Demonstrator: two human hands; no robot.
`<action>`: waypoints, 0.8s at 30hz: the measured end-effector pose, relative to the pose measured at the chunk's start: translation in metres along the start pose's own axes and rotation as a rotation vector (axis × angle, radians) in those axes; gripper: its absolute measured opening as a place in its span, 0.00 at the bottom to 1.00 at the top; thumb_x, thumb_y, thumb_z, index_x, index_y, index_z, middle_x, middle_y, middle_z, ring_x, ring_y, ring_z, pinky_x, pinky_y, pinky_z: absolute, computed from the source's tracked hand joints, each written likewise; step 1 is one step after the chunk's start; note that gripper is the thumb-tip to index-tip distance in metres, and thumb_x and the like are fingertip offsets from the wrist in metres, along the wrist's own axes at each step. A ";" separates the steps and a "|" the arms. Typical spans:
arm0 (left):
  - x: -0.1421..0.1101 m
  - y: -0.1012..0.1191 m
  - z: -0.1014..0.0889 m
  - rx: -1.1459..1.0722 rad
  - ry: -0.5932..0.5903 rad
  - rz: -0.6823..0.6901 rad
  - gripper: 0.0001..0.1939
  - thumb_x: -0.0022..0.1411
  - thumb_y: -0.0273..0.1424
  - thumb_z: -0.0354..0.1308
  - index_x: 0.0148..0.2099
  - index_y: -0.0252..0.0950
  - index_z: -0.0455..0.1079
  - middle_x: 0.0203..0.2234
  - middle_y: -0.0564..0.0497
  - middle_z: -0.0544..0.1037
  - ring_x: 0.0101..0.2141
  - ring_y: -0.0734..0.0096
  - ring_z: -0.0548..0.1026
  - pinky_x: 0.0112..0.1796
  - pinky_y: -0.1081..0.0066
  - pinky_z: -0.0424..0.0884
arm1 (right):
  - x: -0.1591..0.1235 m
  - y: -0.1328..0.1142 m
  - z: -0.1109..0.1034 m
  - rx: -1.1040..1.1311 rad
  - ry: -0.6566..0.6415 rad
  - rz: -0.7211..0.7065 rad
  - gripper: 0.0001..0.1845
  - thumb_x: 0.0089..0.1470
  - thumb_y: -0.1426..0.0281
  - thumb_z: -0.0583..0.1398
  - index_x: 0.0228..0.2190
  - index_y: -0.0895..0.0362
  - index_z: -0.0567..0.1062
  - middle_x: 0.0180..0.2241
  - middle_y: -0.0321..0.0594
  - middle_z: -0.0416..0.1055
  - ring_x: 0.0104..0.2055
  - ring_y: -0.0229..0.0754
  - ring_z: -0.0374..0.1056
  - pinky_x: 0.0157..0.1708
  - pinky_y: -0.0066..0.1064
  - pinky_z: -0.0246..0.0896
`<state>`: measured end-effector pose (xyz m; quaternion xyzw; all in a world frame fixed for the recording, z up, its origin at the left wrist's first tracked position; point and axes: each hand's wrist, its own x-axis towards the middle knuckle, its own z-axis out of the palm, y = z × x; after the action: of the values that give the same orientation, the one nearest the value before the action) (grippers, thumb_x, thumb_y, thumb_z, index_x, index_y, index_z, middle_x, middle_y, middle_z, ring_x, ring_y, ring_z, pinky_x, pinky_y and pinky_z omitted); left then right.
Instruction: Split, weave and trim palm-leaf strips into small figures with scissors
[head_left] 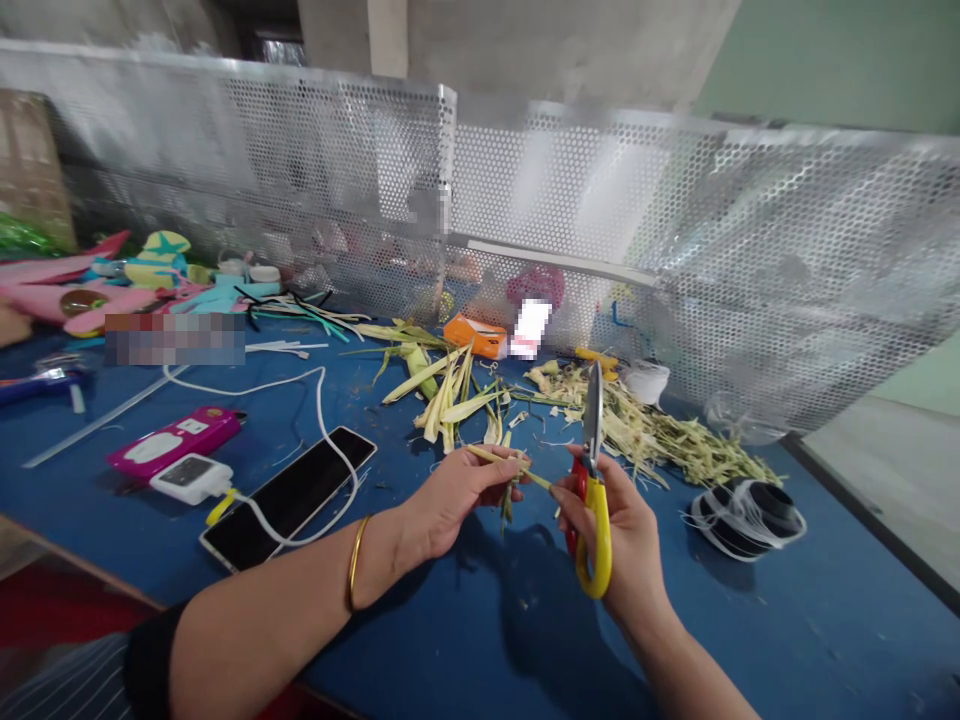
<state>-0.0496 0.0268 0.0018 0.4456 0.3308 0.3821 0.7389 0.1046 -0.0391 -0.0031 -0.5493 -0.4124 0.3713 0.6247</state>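
My left hand, with a gold bangle at the wrist, pinches a thin pale yellow-green plant strip at the middle of the table. Some darker green pieces hang below those fingers. My right hand is closed around scissors with one yellow and one red handle, the blades pointing up. Thumb and finger of this hand also meet the strip's right end, so it spans both hands. Just beyond lie loose pale husk leaves, apart from my fingers.
A heap of dried plant trimmings and a black spool with white thread lie right. Left are a phone, white cable and magenta power bank. An orange packet stands before the perforated metal screen.
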 end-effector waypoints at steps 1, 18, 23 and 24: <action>0.000 0.000 0.000 0.006 0.000 0.007 0.11 0.49 0.35 0.69 0.34 0.37 0.76 0.29 0.48 0.80 0.27 0.72 0.75 0.33 0.69 0.73 | 0.000 0.000 0.000 -0.006 0.002 -0.011 0.29 0.40 0.60 0.70 0.45 0.53 0.71 0.26 0.32 0.69 0.20 0.34 0.62 0.17 0.25 0.58; 0.001 0.022 -0.015 0.480 0.465 0.679 0.07 0.57 0.35 0.63 0.34 0.37 0.72 0.30 0.51 0.80 0.32 0.68 0.78 0.34 0.71 0.73 | -0.020 -0.013 0.004 -0.190 -0.346 0.011 0.28 0.49 0.47 0.61 0.43 0.56 0.71 0.22 0.30 0.57 0.19 0.31 0.48 0.17 0.24 0.43; 0.002 0.021 -0.018 0.563 0.497 0.785 0.05 0.58 0.34 0.62 0.36 0.38 0.73 0.34 0.50 0.81 0.37 0.67 0.78 0.39 0.70 0.73 | -0.021 -0.009 0.007 -0.255 -0.427 0.008 0.29 0.51 0.45 0.57 0.40 0.56 0.72 0.21 0.30 0.57 0.20 0.32 0.50 0.18 0.24 0.45; 0.002 0.020 -0.018 0.573 0.504 0.801 0.05 0.59 0.33 0.62 0.36 0.37 0.73 0.34 0.50 0.81 0.38 0.67 0.78 0.40 0.70 0.73 | -0.019 -0.008 0.006 -0.285 -0.446 -0.009 0.28 0.51 0.46 0.57 0.40 0.56 0.72 0.21 0.30 0.58 0.21 0.33 0.51 0.19 0.24 0.47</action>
<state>-0.0692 0.0419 0.0132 0.6147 0.3925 0.6229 0.2829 0.0917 -0.0553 0.0030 -0.5345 -0.5905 0.4185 0.4364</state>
